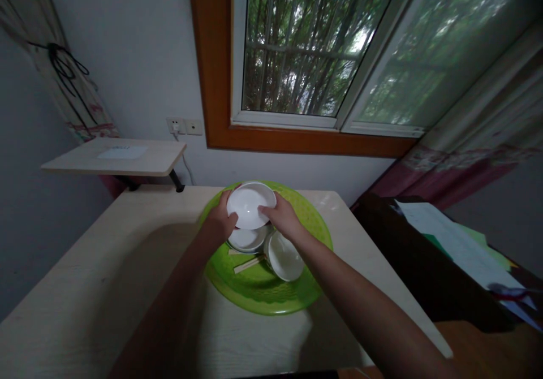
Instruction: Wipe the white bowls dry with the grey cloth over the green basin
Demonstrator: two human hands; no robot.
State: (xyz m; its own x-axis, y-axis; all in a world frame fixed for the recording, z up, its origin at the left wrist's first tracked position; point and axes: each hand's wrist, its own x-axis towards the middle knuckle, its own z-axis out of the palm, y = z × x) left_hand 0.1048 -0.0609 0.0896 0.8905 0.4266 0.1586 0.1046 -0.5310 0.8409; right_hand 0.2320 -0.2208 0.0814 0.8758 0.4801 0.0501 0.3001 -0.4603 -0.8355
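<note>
A white bowl point(250, 205) is gripped at its rim from both sides, its open side tilted toward me. My left hand point(220, 220) closes on the left edge, thumb inside. My right hand point(282, 215) closes on the right edge, its thumb also over the rim. Just below it, another white bowl point(248, 240) sits in the round green basin point(254, 302). A further white bowl point(286, 257) leans on its side there, to the right. Light wooden chopsticks point(248, 265) lie beside the bowls, partly hidden under them.
The basin stands on a pale wooden table point(139, 288). A small raised shelf point(161, 158) with a paper label is at the back left. Wall sockets point(184, 126) and a window point(305, 56) are behind. Papers point(449, 243) lie on a dark surface at the right.
</note>
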